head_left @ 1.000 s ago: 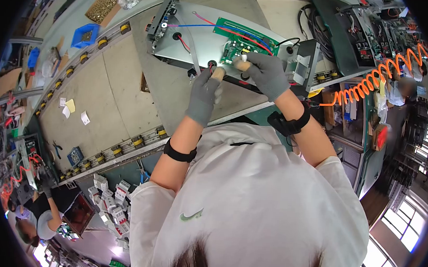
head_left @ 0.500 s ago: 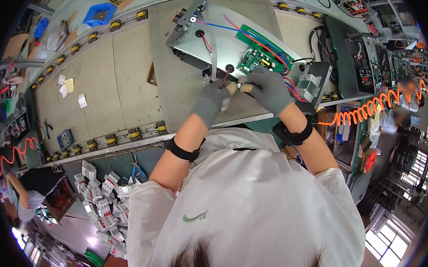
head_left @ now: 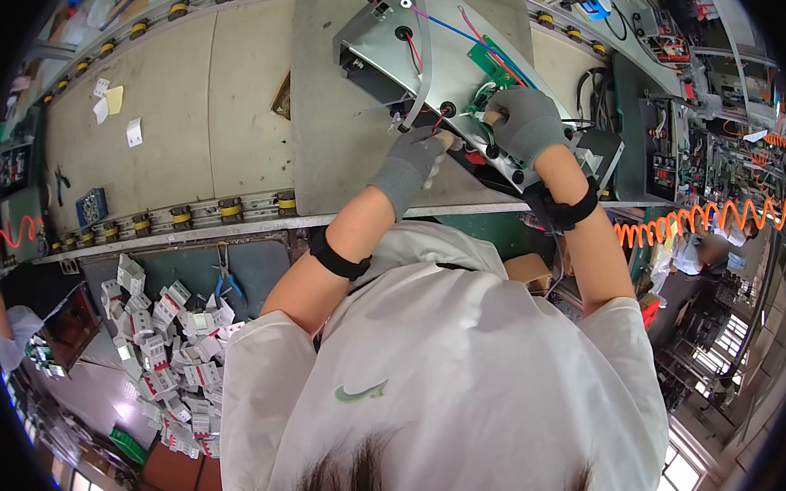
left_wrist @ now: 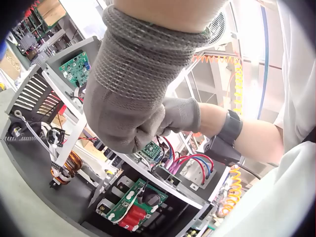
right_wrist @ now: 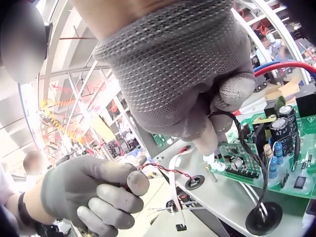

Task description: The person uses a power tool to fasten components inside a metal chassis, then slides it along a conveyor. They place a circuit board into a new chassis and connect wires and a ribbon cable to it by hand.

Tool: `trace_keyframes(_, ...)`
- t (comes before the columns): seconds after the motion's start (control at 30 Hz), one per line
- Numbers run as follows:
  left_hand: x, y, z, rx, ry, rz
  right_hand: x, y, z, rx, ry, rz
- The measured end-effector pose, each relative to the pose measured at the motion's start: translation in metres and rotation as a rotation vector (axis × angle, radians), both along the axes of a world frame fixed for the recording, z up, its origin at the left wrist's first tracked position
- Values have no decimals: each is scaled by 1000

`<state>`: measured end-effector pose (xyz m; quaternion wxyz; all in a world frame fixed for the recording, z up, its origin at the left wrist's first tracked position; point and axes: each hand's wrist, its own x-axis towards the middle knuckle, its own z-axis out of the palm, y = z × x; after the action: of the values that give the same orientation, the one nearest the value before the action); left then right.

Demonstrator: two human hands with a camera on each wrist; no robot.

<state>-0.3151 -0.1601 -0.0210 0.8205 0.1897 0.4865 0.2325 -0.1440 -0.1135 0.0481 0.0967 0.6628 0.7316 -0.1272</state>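
Note:
A silver metal chassis [head_left: 381, 54] stands tilted on the bench, with a green circuit board [right_wrist: 296, 186] on its top. My gloved left hand [head_left: 406, 168] is at the near edge, thumb and forefinger pinching a thin red and black twisted wire [right_wrist: 168, 171] that comes out of a black grommet [right_wrist: 194, 182]. Over the board's corner, my gloved right hand [head_left: 531, 126] pinches a small white connector [right_wrist: 214, 162], mostly hidden by its fingertips. A black twisted cable [right_wrist: 242, 136] runs from a second grommet [right_wrist: 264, 218] up to the right hand's fingers.
A grey flat strip [head_left: 427, 61] crosses the chassis top. Blue and red wires [head_left: 453, 31] span to the board. Rollers [head_left: 181, 217] line the bench edge. Many white breakers [head_left: 161, 349] lie piled at lower left, near blue-handled pliers [head_left: 225, 286]. An orange coiled hose [head_left: 705, 222] hangs right.
My right hand has moved from beside the left hand at the chassis edge up over the board's corner. The left hand stays by the grommet. The head view has shifted.

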Motion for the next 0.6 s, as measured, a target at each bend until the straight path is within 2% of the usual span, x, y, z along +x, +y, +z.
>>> trace_keyframes(0.13,0,3,-7,-61,35,-19,-6,2,3,-21,-63,36)
trace_keyframes(0.2,-3,3,-12,-32,21,-72,-11,4,8,-115,-156,7)
trace_keyframes(0.33,-5,1,-15,50,31,-55,-5,2,2,-96,-128,15)
trace_keyframes(0.4,-5,1,-12,57,50,-18,0,1,1,18,-10,61)
trace_keyframes(0.5,-7,-6,-19,124,-71,65,0,2,-2,28,-27,104)
trace_keyframes(0.6,-6,-6,-16,124,-45,84,-7,6,1,-21,-60,108)
